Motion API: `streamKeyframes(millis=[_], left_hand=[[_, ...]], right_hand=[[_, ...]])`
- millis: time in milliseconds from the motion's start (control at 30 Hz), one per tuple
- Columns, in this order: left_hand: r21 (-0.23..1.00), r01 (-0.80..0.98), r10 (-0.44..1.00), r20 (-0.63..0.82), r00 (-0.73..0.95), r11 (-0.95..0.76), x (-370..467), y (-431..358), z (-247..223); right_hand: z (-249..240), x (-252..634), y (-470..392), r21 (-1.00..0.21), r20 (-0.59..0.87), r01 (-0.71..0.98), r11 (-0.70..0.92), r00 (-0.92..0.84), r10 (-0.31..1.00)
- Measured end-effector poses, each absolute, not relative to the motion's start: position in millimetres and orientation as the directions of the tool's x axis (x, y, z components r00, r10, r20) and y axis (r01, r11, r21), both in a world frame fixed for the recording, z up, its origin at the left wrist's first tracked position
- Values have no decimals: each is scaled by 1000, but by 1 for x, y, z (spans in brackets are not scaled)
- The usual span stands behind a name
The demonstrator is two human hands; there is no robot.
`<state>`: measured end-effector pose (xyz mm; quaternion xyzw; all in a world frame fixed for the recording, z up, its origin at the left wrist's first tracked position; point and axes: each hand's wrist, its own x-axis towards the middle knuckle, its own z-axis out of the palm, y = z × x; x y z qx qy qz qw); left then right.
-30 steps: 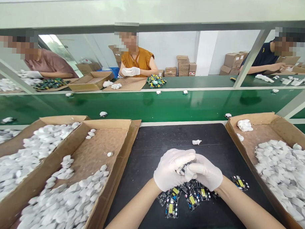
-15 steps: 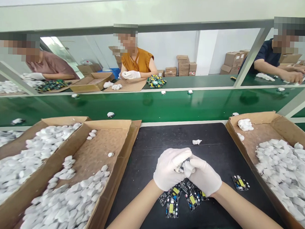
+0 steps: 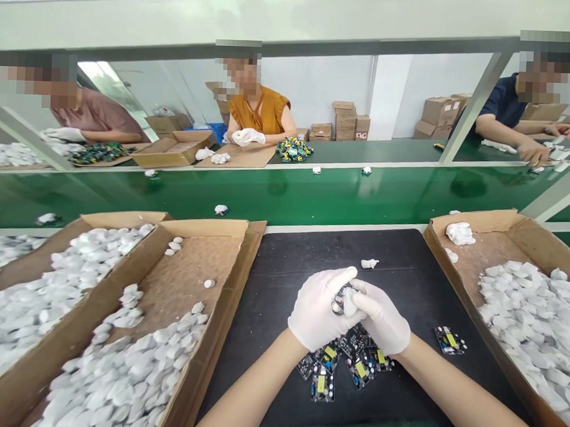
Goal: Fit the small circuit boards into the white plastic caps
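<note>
Circuit board (image 3: 340, 299), small and dark, sits pinched between the fingertips of both gloved hands above the black mat (image 3: 287, 263), with a white shell piece (image 3: 350, 299) pressed against it. Left hand (image 3: 318, 309) curls its fingers narrowly around the board from one side, while right hand (image 3: 380, 318) meets it from the other, thumb and forefinger closed on the white shell piece; the knuckles of both touch. Just beneath the wrists lies a loose pile of boards (image 3: 343, 362) carrying yellow parts, and a single board (image 3: 449, 339) rests apart beyond the right hand's outer edge. Past the fingertips a lone white shell (image 3: 369, 263) lies on the mat. Cardboard trays (image 3: 216, 311) of white shells flank the hands on both sides. Any writing on the boards is too small to read.
</note>
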<state>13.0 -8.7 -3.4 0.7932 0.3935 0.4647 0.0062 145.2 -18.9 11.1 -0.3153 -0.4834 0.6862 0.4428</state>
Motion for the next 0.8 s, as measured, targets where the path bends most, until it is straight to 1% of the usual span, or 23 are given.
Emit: streamKeyframes(millis=[67, 133, 200, 267, 333, 433, 500, 567, 733, 800], left_hand=[[375, 614, 633, 725, 272, -694, 11, -9, -3], [400, 568, 639, 701, 316, -719, 7, -8, -3], [493, 458, 664, 641, 384, -740, 4, -6, -2], [633, 306, 694, 563, 448, -711, 2, -5, -1], [755, 170, 722, 497, 482, -633, 1, -5, 1], [865, 16, 762, 433, 482, -502, 2, -6, 2], [900, -60, 782, 406, 473, -431, 3, -7, 2], [915, -96, 796, 389, 464, -392, 4, -7, 1], [878, -66, 795, 459, 396, -474, 5, -5, 1], [864, -55, 793, 483, 373, -500, 5, -5, 1]], right_hand=[[13, 145, -18, -942, 0, -305, -143, -424, 906], [15, 145, -18, -956, -14, -261, -135, -420, 908], [17, 145, -17, -957, -39, -247, -155, -419, 907], [18, 145, -17, -934, -51, -297, -199, -442, 896], [18, 146, -18, -902, -32, -366, -228, -471, 881], [18, 147, -19, -888, 11, -402, -223, -504, 864], [18, 148, -19, -907, -6, -361, -218, -507, 862], [17, 148, -19, -919, -20, -332, -214, -501, 865], [15, 146, -20, -863, 3, -440, -249, -496, 868], [16, 145, -22, -872, -3, -420, -253, -511, 860]])
